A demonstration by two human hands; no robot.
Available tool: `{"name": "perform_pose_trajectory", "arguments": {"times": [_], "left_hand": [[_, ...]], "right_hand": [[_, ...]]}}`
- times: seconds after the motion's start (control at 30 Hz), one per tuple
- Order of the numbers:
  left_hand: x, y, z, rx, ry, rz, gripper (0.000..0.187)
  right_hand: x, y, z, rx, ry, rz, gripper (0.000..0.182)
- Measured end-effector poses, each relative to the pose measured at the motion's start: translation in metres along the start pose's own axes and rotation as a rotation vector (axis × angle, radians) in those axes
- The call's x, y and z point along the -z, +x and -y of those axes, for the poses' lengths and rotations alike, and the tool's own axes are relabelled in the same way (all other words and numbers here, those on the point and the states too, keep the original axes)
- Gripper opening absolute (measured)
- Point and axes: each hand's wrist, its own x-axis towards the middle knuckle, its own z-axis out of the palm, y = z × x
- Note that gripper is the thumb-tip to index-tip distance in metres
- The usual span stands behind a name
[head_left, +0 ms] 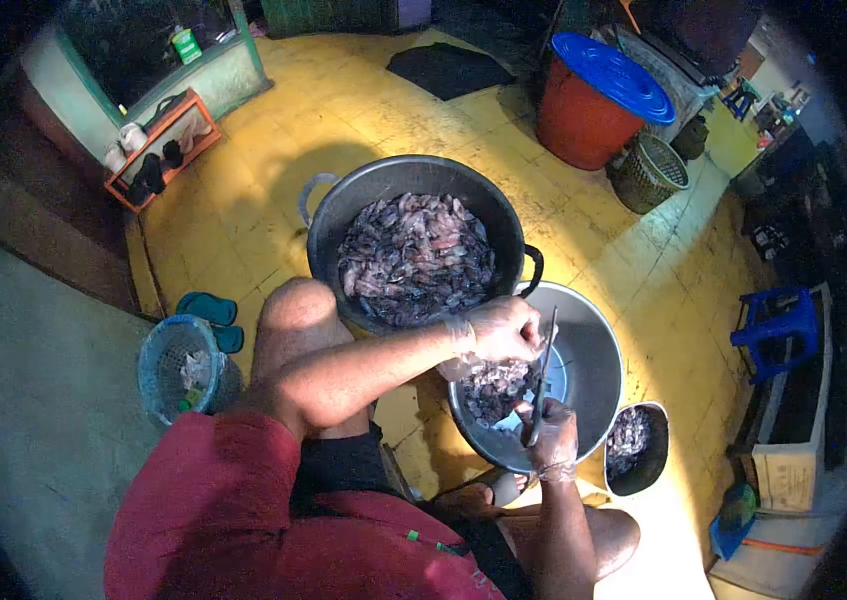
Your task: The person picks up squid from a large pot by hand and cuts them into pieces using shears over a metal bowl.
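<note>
Gloved left hand [506,328] curled, contents unclear, gloved right hand [552,436] gripping slim blade [547,360], round smooth basin [596,352]

Two hands [506,328] [552,438], one knife [547,355], one pot [414,175], two pot handles [305,195] [537,268], one basin [596,370], one tub [634,489], two baskets [170,375] [650,188], one bucket [582,130], one lid [614,76], one stool [780,325], two slippers [207,307] [229,339], one shoe rack [184,166].

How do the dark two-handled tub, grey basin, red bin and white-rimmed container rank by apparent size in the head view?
1. Dark two-handled tub and grey basin: too alike to rank, both partly covered
2. Red bin, farther off
3. White-rimmed container
</note>
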Motion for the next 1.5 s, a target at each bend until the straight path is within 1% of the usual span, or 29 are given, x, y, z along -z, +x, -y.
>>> {"name": "perform_pose_trajectory", "arguments": {"times": [0.1,0.13,0.17,0.23,0.27,0.3,0.33,0.37,0.4,0.43,0.47,0.5,0.57,0.63,0.7,0.77,0.83,0.9,0.93,0.97,1.0,1.1,1.17,1.2,1.27,1.3,1.37,1.43,1.5], "left_hand": [[-0.020,-0.006,0.003,-0.136,0.190,0.083,0.014],[-0.026,-0.010,0.006,-0.168,0.232,0.077,0.011],[-0.031,-0.011,0.010,-0.091,0.236,0.191,0.014],[-0.031,-0.013,0.013,-0.130,0.365,0.352,0.020],[-0.035,-0.014,0.031,-0.255,0.312,0.326,0.028],[-0.019,-0.017,0.001,-0.086,0.323,0.489,0.034],[-0.025,-0.019,0.014,-0.112,0.395,0.428,0.039],[-0.025,-0.020,0.007,-0.104,0.414,0.437,0.044],[-0.019,-0.018,-0.011,-0.110,0.410,0.487,0.046],[-0.029,-0.016,0.007,0.012,0.414,0.490,0.045],[-0.023,-0.015,-0.014,0.014,0.411,0.524,0.044],[-0.028,-0.015,0.009,-0.045,0.404,0.479,0.042],[-0.025,-0.016,-0.008,-0.032,0.438,0.499,0.041],[-0.025,-0.018,-0.014,-0.049,0.422,0.499,0.040],[-0.023,-0.022,-0.013,-0.070,0.403,0.492,0.039],[-0.025,-0.021,-0.007,-0.083,0.348,0.442,0.036],[-0.024,-0.020,0.004,-0.112,0.218,0.440,0.035],[-0.017,-0.021,0.003,-0.133,0.207,0.371,0.031],[-0.010,-0.022,-0.006,-0.070,0.170,0.382,0.030],[-0.004,-0.019,-0.010,0.000,0.138,0.389,0.030],[-0.001,-0.012,-0.001,-0.020,0.138,0.394,0.030],[0.013,-0.012,0.024,-0.007,0.092,0.302,0.033],[0.019,-0.013,0.010,-0.027,0.056,0.261,0.034],[0.018,-0.008,0.030,-0.079,0.029,0.243,0.034],[0.018,-0.010,0.018,-0.022,0.059,0.199,0.030],[0.018,-0.009,0.025,0.009,0.017,0.190,0.030],[0.019,-0.014,0.013,0.022,-0.002,0.194,0.033],[0.024,-0.014,0.025,-0.081,0.284,0.160,0.037],[0.044,-0.017,0.008,-0.023,0.405,0.212,0.039]], "right_hand": [[0.002,0.007,0.000,-0.037,0.129,-0.095,0.036],[0.006,0.017,-0.013,0.008,0.009,-0.092,0.037],[0.009,0.021,-0.018,0.044,-0.107,-0.093,0.038],[0.017,0.020,-0.013,0.180,-0.549,-0.211,0.055],[0.026,0.024,-0.015,0.068,-0.549,-0.072,0.065],[0.027,0.041,-0.042,0.063,-0.733,-0.004,0.071],[0.033,0.042,-0.045,0.008,-0.719,0.028,0.074],[0.038,0.042,-0.049,-0.062,-0.635,0.030,0.062],[0.041,0.046,-0.055,-0.017,-0.680,-0.009,0.044],[0.045,0.048,-0.062,-0.081,-0.644,0.004,0.034],[0.049,0.052,-0.058,-0.235,-0.573,0.000,0.032],[0.053,0.054,-0.064,-0.150,-0.571,-0.035,0.041],[0.069,0.042,-0.035,-0.318,-0.394,-0.010,0.070],[0.083,0.021,-0.003,-0.282,-0.459,-0.033,0.027],[0.088,0.030,-0.009,-0.252,-0.523,0.042,0.031],[0.093,0.033,-0.012,-0.202,-0.574,-0.079,0.047],[0.097,0.028,-0.007,-0.159,-0.580,-0.054,0.045],[0.093,0.015,-0.013,-0.195,-0.458,-0.131,0.042],[0.080,0.027,-0.043,-0.207,-0.344,-0.216,0.057],[0.075,0.010,-0.042,-0.179,-0.266,-0.250,0.055],[0.069,0.006,-0.049,-0.183,-0.358,-0.264,0.054],[0.075,0.008,-0.049,-0.136,-0.511,-0.137,0.053],[0.081,0.014,-0.043,-0.234,-0.444,-0.047,0.047],[0.077,0.024,-0.050,-0.269,-0.457,-0.081,0.058],[0.081,0.020,-0.034,-0.274,-0.436,-0.080,0.063],[0.079,0.019,-0.030,-0.255,-0.499,-0.132,0.056],[0.079,0.024,-0.034,-0.164,-0.432,-0.046,0.053],[0.080,0.013,-0.010,-0.136,-0.497,-0.065,0.054],[0.080,0.008,-0.002,-0.095,-0.522,-0.060,0.053]]}}
